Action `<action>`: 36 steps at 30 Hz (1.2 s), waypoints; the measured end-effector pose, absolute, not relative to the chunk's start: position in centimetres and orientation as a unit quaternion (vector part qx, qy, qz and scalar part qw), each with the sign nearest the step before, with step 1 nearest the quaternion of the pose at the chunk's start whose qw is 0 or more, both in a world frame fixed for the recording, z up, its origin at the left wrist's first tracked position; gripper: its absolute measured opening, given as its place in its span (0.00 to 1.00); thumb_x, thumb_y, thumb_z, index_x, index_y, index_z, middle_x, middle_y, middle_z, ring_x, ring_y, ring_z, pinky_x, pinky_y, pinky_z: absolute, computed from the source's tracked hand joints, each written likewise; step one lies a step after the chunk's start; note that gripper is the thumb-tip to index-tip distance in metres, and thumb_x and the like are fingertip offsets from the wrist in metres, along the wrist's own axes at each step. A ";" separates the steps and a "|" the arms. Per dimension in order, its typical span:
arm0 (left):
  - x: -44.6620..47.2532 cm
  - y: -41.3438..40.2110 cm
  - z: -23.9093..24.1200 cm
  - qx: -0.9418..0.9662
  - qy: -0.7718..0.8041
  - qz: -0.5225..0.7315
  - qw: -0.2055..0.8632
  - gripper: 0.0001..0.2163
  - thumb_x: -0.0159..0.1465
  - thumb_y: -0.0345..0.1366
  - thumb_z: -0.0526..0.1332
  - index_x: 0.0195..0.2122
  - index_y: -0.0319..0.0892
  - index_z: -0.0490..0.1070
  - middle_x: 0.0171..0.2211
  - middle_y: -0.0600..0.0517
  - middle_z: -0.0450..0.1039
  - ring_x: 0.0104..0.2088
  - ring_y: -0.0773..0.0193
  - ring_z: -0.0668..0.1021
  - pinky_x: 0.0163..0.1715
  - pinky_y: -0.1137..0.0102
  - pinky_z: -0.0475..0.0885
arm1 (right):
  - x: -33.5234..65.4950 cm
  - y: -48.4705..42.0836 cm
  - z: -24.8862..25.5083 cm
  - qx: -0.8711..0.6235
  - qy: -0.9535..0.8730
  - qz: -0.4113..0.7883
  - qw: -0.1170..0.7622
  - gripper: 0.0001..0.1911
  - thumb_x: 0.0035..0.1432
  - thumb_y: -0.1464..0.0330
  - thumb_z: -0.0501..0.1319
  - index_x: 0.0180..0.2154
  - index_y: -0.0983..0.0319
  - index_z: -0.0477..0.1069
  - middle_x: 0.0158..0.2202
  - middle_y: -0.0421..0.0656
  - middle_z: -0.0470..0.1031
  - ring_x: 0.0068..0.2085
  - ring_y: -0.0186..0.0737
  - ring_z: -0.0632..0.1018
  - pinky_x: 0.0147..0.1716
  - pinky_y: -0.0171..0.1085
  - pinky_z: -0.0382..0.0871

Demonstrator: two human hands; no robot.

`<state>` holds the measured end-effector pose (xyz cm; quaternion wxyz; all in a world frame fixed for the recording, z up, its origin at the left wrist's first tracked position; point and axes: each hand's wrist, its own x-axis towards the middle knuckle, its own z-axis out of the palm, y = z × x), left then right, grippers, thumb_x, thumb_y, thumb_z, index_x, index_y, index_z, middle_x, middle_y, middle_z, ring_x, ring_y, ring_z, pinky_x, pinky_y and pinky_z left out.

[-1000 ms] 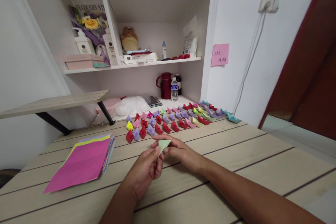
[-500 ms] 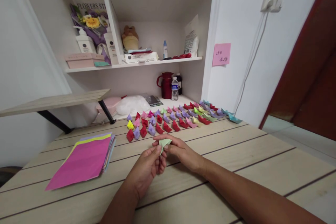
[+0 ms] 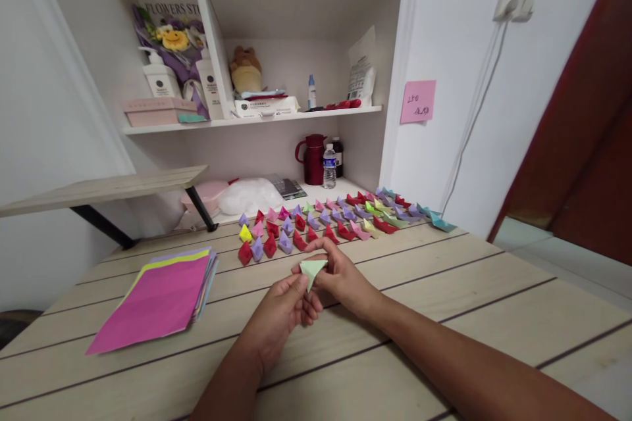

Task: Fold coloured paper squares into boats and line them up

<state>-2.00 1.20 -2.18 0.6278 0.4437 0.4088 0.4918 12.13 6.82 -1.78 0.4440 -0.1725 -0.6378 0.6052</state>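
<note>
A small pale green folded paper [image 3: 313,270], triangular with its point downward, is held between both hands above the table. My left hand [image 3: 286,306] pinches its lower left side between thumb and fingers. On the right side, my right hand [image 3: 343,276] grips it, the thumb in front and the index finger arched over behind. Some fingertips are hidden behind the paper. Just beyond the hands stand several rows of small folded paper boats, among them a red paper boat [image 3: 270,247], a purple one [image 3: 285,243] and a yellow one [image 3: 245,233].
A stack of coloured paper [image 3: 153,302], pink on top, lies left on the slatted wooden table [image 3: 424,355]. Behind it is a raised wooden shelf [image 3: 108,187] on black legs. A red jug [image 3: 313,159] and a water bottle [image 3: 329,166] stand at the back.
The green paper has turned so that its flat triangular face shows more fully. My right index finger has lifted and bent above it, and my left hand has shifted slightly right.
</note>
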 end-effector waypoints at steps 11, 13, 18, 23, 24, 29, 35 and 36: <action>-1.8 0.9 -1.9 0.453 0.388 0.512 0.618 0.16 0.60 0.47 0.65 0.42 0.40 0.72 0.34 0.50 0.72 0.33 0.66 0.75 0.35 0.68 0.69 | 12.7 6.7 -1.1 -0.224 -0.705 0.363 0.566 0.06 0.51 0.77 0.62 0.29 0.60 0.73 0.32 0.40 0.68 0.35 0.39 0.70 0.34 0.37 0.65; -1.8 0.8 -1.8 0.465 0.380 0.507 0.619 0.16 0.60 0.46 0.66 0.41 0.39 0.72 0.34 0.49 0.73 0.36 0.64 0.75 0.38 0.67 0.69 | 12.8 6.4 -0.8 -0.223 -0.716 0.324 0.576 0.09 0.49 0.79 0.60 0.29 0.60 0.74 0.32 0.40 0.67 0.36 0.40 0.69 0.34 0.37 0.65; -1.9 0.4 -1.9 0.489 0.356 0.500 0.620 0.17 0.61 0.51 0.63 0.36 0.39 0.70 0.31 0.49 0.74 0.34 0.63 0.76 0.39 0.65 0.68 | 12.6 6.1 -0.9 -0.198 -0.745 0.263 0.580 0.17 0.45 0.83 0.55 0.31 0.59 0.76 0.32 0.40 0.65 0.35 0.39 0.69 0.31 0.36 0.64; -1.8 0.6 -2.1 0.499 0.346 0.496 0.620 0.15 0.64 0.48 0.61 0.35 0.39 0.70 0.30 0.50 0.73 0.32 0.63 0.75 0.39 0.65 0.68 | 12.3 5.8 -1.1 -0.181 -0.764 0.239 0.571 0.18 0.47 0.84 0.54 0.31 0.59 0.76 0.32 0.40 0.64 0.34 0.37 0.69 0.30 0.35 0.64; -1.8 0.6 -2.1 0.500 0.347 0.495 0.621 0.14 0.64 0.46 0.62 0.34 0.39 0.70 0.29 0.51 0.73 0.32 0.64 0.75 0.39 0.65 0.68 | 12.3 5.8 -1.1 -0.180 -0.766 0.238 0.569 0.17 0.48 0.84 0.55 0.30 0.59 0.76 0.32 0.40 0.64 0.34 0.37 0.69 0.29 0.35 0.64; -1.9 0.8 -2.2 0.497 0.352 0.494 0.620 0.11 0.64 0.43 0.61 0.34 0.39 0.70 0.28 0.51 0.73 0.31 0.64 0.75 0.38 0.66 0.68 | 12.4 5.7 -1.0 -0.186 -0.770 0.241 0.562 0.14 0.51 0.81 0.56 0.30 0.59 0.76 0.33 0.41 0.65 0.34 0.38 0.70 0.29 0.35 0.66; -1.8 0.7 -2.1 0.493 0.350 0.499 0.621 0.13 0.66 0.45 0.59 0.36 0.39 0.70 0.30 0.50 0.73 0.30 0.65 0.75 0.36 0.67 0.69 | 12.6 6.3 -1.0 -0.210 -0.762 0.245 0.561 0.19 0.47 0.84 0.54 0.37 0.59 0.72 0.34 0.40 0.67 0.34 0.37 0.71 0.33 0.36 0.67; -1.7 0.6 -2.1 0.492 0.350 0.499 0.621 0.13 0.66 0.45 0.59 0.36 0.38 0.71 0.31 0.49 0.73 0.30 0.65 0.75 0.36 0.67 0.69 | 12.6 6.3 -1.0 -0.213 -0.760 0.245 0.562 0.19 0.47 0.84 0.54 0.36 0.59 0.70 0.33 0.40 0.67 0.33 0.36 0.70 0.32 0.35 0.67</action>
